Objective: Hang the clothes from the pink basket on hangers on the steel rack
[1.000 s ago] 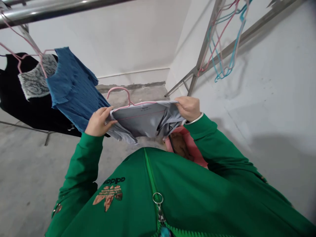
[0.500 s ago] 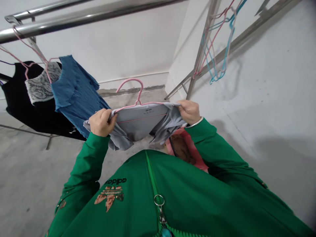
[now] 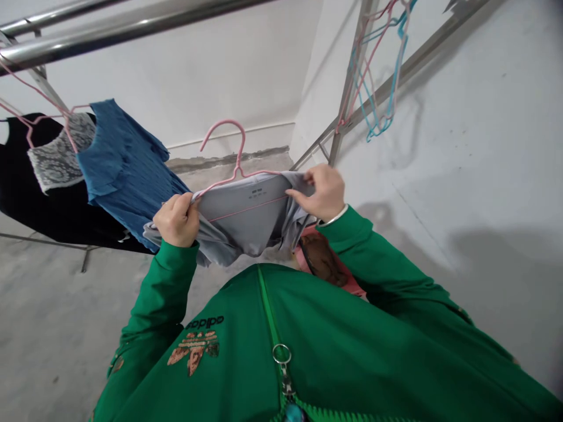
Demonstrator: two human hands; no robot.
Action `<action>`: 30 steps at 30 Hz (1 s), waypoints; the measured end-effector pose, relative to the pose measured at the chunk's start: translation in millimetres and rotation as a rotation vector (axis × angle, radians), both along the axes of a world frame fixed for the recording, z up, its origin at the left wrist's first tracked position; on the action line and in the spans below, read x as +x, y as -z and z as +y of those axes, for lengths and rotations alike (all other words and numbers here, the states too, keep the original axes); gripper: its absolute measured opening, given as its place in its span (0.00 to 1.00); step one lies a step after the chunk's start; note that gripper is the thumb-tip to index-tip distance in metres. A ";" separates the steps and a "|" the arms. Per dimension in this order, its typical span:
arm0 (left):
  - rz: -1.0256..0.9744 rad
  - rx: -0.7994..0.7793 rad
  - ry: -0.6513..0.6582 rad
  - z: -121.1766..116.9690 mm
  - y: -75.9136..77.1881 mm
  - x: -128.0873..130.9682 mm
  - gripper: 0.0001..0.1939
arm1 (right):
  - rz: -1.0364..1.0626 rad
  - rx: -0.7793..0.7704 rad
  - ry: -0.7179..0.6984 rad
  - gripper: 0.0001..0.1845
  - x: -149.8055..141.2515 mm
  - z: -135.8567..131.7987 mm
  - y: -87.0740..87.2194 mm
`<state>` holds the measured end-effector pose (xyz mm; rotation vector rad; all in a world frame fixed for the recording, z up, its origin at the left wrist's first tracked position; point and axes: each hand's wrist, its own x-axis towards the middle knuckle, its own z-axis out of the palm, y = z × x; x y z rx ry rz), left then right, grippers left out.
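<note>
A grey shirt [image 3: 246, 205] hangs on a pink hanger [image 3: 238, 158], its neckline facing me and the hook standing up above the collar. The hanger's lower bar crosses inside the neck opening. My left hand [image 3: 178, 220] is closed around the shirt's left shoulder, at the hanger's end. At the other shoulder, my right hand [image 3: 323, 190] has the fabric between thumb and fingers, the thumb reaching into the neckline. The shirt's lower part is bunched and partly hidden by my hands and jacket.
A metal rail [image 3: 132, 29] runs overhead at the left. From it hang a blue top [image 3: 123, 158] and black garments [image 3: 79, 211]. Several pink and blue hangers [image 3: 373, 88] hang from a rack at the right. A pink basket [image 3: 352, 284] with brown contents stands below.
My right hand has shifted inward along the shirt's shoulder, its thumb now inside the neckline. The left hand keeps its hold. The camera view has shifted slightly.
</note>
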<state>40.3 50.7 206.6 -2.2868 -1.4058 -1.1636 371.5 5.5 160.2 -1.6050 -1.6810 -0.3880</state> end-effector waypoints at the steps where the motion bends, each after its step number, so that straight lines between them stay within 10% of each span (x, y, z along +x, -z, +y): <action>1: -0.010 -0.005 -0.010 -0.7 -0.3 0.6 0.14 | -0.033 -0.088 -0.004 0.23 -6.0 -0.4 -0.1; 7: -0.070 0.027 -0.093 1.8 -7.3 -13.9 0.15 | -0.267 -0.972 -0.427 0.17 -9.3 -7.8 12.9; 9: -0.091 0.057 -0.095 2.8 -9.6 -21.5 0.15 | -0.224 -1.143 -0.364 0.17 3.8 -8.2 25.5; 15: -0.118 0.125 -0.102 3.3 -7.2 -31.4 0.16 | 0.798 -0.524 -0.322 0.36 27.3 7.9 50.5; 20: -0.071 0.158 -0.064 4.6 -1.4 -32.5 0.15 | 1.501 -0.122 -0.346 0.29 15.8 22.1 39.4; 26: -0.086 0.155 -0.113 3.8 3.8 -39.8 0.15 | 1.635 -0.247 -0.297 0.22 26.0 8.6 29.1; 30: -0.084 0.128 -0.067 0.1 4.0 -39.6 0.15 | 1.126 -0.204 -0.138 0.23 41.5 -1.6 18.1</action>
